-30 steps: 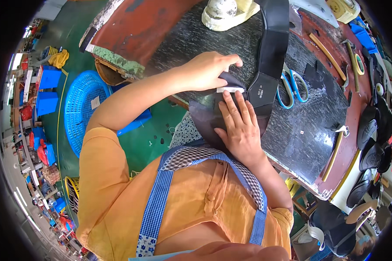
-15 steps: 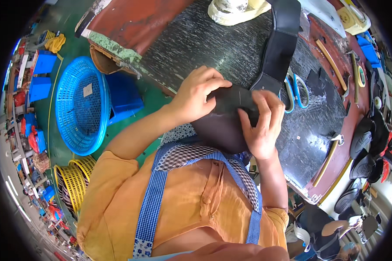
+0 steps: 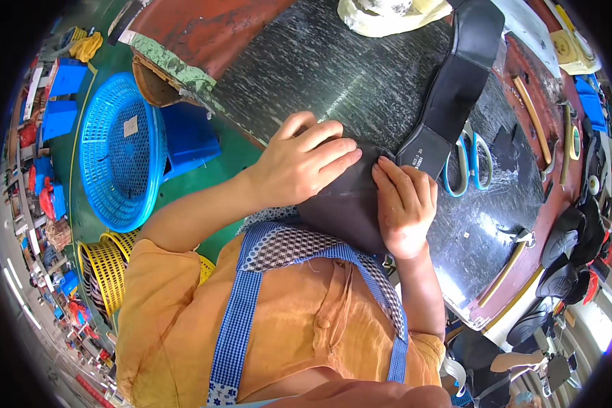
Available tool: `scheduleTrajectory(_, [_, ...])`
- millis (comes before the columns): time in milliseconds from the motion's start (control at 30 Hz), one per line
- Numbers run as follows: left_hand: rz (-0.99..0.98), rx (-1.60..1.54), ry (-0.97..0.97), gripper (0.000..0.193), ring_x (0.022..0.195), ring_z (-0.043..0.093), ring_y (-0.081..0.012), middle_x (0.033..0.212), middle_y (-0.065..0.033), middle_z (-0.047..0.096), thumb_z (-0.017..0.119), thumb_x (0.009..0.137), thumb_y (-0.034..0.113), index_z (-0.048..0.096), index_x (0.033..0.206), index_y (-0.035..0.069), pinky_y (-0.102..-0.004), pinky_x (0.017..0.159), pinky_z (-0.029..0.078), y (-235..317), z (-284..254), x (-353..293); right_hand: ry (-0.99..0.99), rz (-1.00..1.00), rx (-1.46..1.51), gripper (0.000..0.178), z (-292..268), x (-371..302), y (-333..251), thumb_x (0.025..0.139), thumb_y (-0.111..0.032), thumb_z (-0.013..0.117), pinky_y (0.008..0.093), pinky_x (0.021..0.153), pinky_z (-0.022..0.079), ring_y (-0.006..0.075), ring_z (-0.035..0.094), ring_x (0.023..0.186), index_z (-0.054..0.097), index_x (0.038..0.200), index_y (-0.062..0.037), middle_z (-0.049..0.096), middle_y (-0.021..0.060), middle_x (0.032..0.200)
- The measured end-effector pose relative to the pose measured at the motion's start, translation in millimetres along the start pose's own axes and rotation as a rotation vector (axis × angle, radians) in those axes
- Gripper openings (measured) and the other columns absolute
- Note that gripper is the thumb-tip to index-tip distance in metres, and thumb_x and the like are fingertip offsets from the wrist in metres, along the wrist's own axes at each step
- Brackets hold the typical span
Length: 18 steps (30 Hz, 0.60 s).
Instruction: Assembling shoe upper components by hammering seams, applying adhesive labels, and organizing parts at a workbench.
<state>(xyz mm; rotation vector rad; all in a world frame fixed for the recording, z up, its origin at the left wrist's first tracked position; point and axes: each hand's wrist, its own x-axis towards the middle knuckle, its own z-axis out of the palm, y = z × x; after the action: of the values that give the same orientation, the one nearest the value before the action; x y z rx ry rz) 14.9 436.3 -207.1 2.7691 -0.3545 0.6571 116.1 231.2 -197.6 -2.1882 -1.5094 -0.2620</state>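
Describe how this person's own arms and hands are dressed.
The left hand and right hand are bare, with no gloves, rings or watch visible. The left sleeve and right sleeve are plain orange, loose and short, ending around the elbows.

A working shop floor

From my remote seat I read this as a factory workshop. The scuffed worktop [image 3: 299, 75] carries scissors [image 3: 474, 163], a hammer [image 3: 503, 273] and black scraps [image 3: 506, 146], and beyond its right edge I see what look like black shoe soles [image 3: 564, 238]. To my left, a green floor [image 3: 78, 187] holds a large blue basket [image 3: 119, 163], yellow baskets [image 3: 104, 275] and blue bins [image 3: 60, 120]. Another person [image 3: 489, 360] shows at lower right.
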Motion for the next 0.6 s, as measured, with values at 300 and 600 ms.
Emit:
scheduleTrajectory(300, [0.026,-0.001,-0.113,0.034,0.106,0.058,-0.019,0.124,-0.0001,0.066,0.059,0.084,0.019,0.074,0.113,0.011,-0.0388,0.089,0.043,-17.5,10.6,-3.7,-0.116,0.026,0.003,0.03,8.9,6.4,11.5,0.073,-0.004,0.066,0.038,0.091,0.047,0.0253,0.062,0.103,0.07,0.103,0.001,0.068,0.0091,0.119])
scheduleTrajectory(600, [0.134,0.186,-0.359,0.042,0.114,0.055,-0.0231,0.136,-0.0116,0.059,0.055,0.087,0.021,0.067,0.122,0.001,-0.0436,0.099,0.043,-1.2,-15.4,-13.9,-0.274,0.125,-0.011,0.044,-24.2,-2.5,-10.0,0.076,-0.013,0.075,0.0451,0.102,0.044,0.0352,0.057,0.121,0.064,0.114,0.006,0.061,0.0184,0.131])
